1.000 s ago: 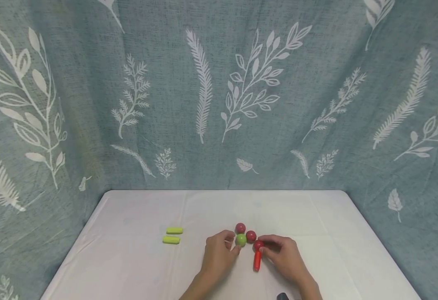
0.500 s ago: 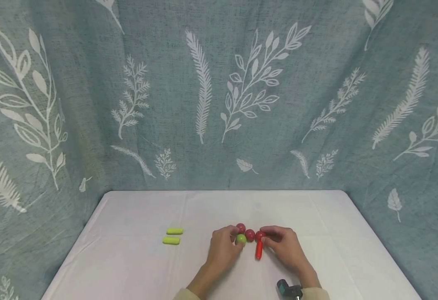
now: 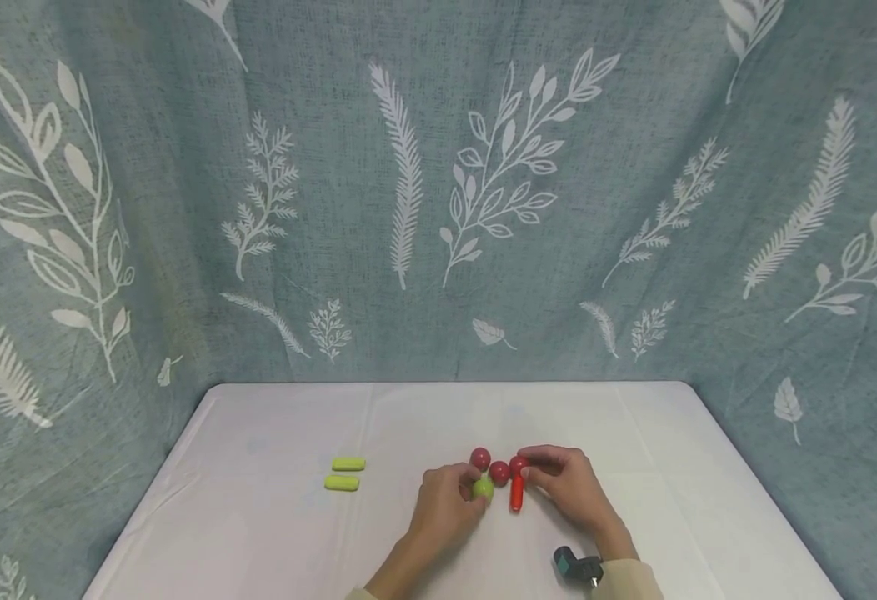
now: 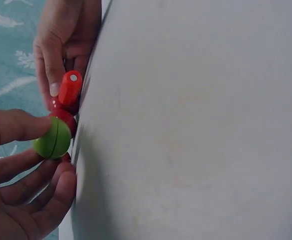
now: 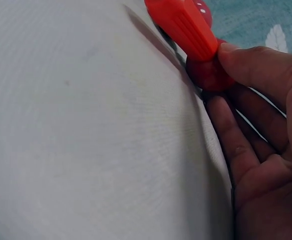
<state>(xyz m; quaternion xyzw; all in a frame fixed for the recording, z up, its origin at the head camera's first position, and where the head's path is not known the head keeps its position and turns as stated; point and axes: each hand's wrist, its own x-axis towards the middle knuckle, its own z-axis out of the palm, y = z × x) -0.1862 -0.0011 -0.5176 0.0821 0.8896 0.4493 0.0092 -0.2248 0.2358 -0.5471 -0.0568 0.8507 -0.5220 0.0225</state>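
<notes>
My left hand [image 3: 444, 507] pinches a green ball [image 3: 483, 489] between thumb and fingers; a thin seam line crosses the ball in the left wrist view. My right hand [image 3: 572, 490] grips a dark red ball [image 3: 518, 465] with thumb and fingers. From that ball a ribbed bright red rod [image 3: 517, 493] points toward me; its near end bears a pale round dot [image 4: 73, 78]. Beside the gripped ball sits a second red ball [image 3: 499, 473]. A third red ball [image 3: 480, 457] lies behind the green one. How the balls join is too small to tell.
Two yellow-green rods [image 3: 348, 463] lie roughly parallel on the left part of the white table [image 3: 258, 533]. A dark camera device [image 3: 575, 567] sits at my right wrist. A teal curtain with white leaf prints [image 3: 438, 208] hangs behind the table.
My right hand has moved the red ball and rod away from me, up beside the middle red ball. My left hand has taken hold of the green ball and drawn it slightly toward me.
</notes>
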